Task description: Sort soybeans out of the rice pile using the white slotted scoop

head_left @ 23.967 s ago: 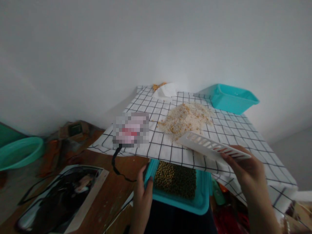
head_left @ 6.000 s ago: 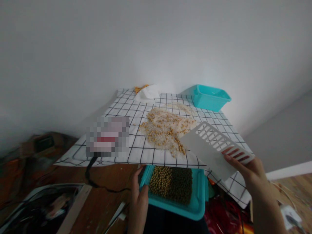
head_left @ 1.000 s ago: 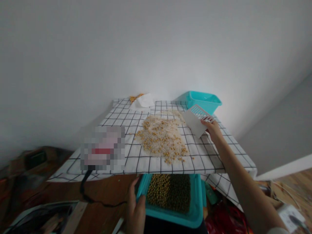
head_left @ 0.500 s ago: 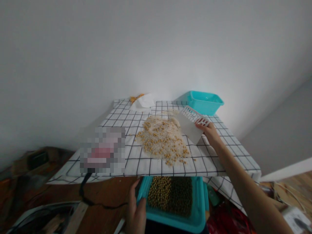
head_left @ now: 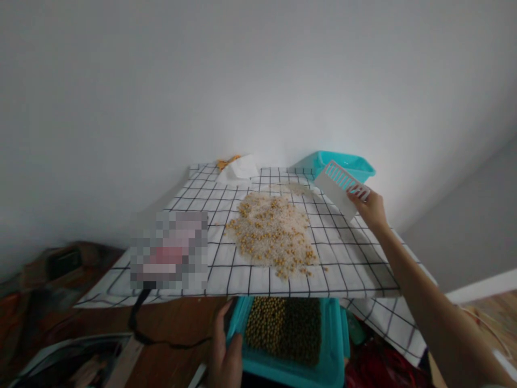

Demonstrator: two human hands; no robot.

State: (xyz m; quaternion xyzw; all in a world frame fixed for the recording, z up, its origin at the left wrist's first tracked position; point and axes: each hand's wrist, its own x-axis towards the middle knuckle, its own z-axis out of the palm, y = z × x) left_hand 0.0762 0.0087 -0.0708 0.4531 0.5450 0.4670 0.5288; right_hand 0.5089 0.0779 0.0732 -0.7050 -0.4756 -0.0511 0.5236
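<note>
Since half a second ago the right hand has swung the slotted white scraper off the far edge of the heap and out to the right, so it now hangs tilted above the checked cloth, just in front of the teal tub at the back. Its fingers are curled tight over the slotted end, fingertips showing on the near face, the thumb hidden behind. The one heap of rice and soybeans lies in the middle of the cloth, well apart from the scraper. Down at the near edge, the left hand is closed on the left rim of the teal tray, thumb hooked over the lip; I can't see the fingers beneath. The tray holds two patches: yellowish beans on the left, dark green beans on the right. So: one scraper, one heap, two teal containers. A crumpled tissue sits at the far edge and a black cable trails off the cloth's left corner
</note>
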